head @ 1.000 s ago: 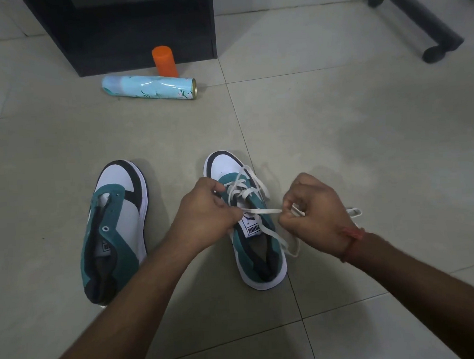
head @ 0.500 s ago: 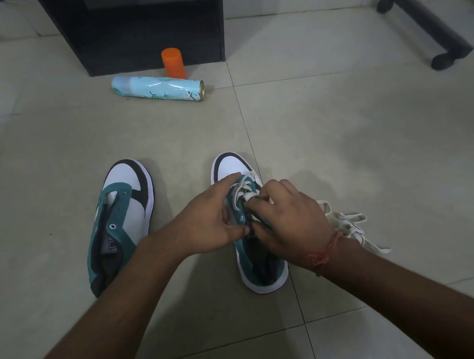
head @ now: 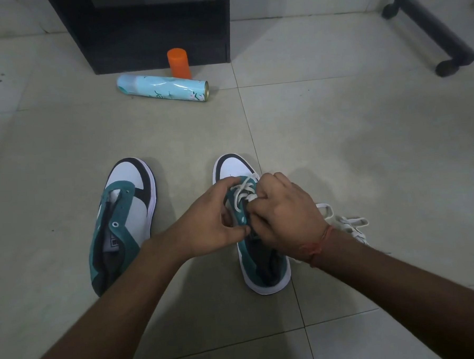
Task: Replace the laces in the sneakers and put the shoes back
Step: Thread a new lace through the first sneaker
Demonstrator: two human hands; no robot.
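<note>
From the head view, two shoes sit side by side on the pale tiled floor. The right teal, white and black sneaker has a flat white lace crossed through its front holes. The left teal, white and black sneaker has no lace at all.

The left hand holds the side of the right sneaker, fingers curled round its edge. The right hand is bent over the tongue, and its fingertips seem to pinch the lace near a hole. I cannot see the very tips.

The lace looks soft, floppy and light. I think it is best held close to its stiff end so it pokes through. The shoe looks light but firm, so a grip on its side should keep it from sliding on the smooth tiles.

A loose pile of white lace lies just beside the right wrist and could tangle. Farther off lie a light blue spray can, an orange cap, a black cabinet and a black chair leg. None is in the way.
</note>
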